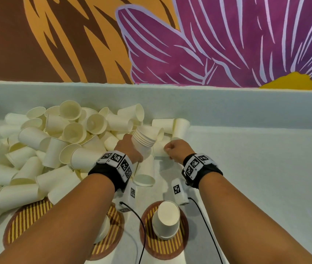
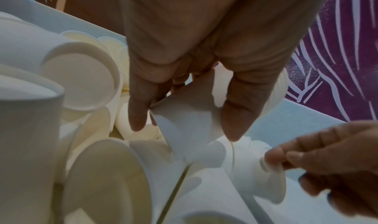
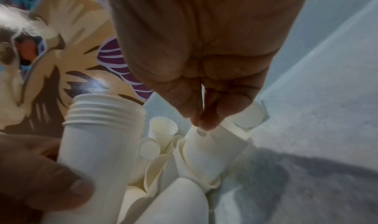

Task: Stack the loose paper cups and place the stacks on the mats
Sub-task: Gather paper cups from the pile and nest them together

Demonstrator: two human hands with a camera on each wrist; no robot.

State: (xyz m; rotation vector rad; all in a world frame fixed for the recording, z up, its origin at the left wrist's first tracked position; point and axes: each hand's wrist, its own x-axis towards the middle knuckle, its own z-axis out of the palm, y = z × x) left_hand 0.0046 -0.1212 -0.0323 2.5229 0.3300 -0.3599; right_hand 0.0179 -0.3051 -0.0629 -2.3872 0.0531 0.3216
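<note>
Nearest, mats (image 1: 180,242) along the surface's front edge, one bearing a stack; mid-gathering: left hand (image 1: 127,147) gripping a growing stack (image 1: 143,141), right hand (image 1: 176,149) fingers pinching a loose cup's (image 3: 208,154) rim, next to be nested

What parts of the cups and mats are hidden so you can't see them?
- Stack on left mat: head view, mostly behind the left forearm; count unknown.
- Left mat: head view, partly covered by loose cups and forearm.
- Held stack: head view, base hidden inside left hand.
- Pinched cup: right wrist view, blurred.
</note>
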